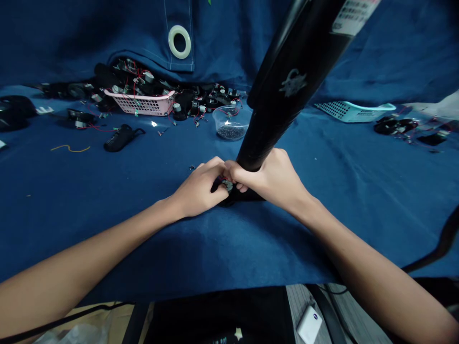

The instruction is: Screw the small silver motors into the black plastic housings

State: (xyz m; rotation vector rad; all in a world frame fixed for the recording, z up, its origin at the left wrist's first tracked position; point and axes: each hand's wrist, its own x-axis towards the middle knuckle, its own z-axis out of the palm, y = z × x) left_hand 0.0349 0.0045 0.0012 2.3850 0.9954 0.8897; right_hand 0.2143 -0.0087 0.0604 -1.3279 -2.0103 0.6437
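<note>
A long black tool (287, 91) slants down from the top right to the middle of the blue cloth. My right hand (272, 179) is wrapped around its lower end. My left hand (199, 188) sits close against it on the left, fingers pinched on a small black part with a grey motor and red wires (226, 185). Both hands rest on the cloth and meet over that part. Most of the part is hidden under my fingers.
A pink basket (143, 102) and a heap of black parts with red wires lie at the back left. A clear cup of small screws (230, 123) stands behind my hands. A teal basket (353, 111) lies at the back right. A cable (437, 248) crosses the right edge.
</note>
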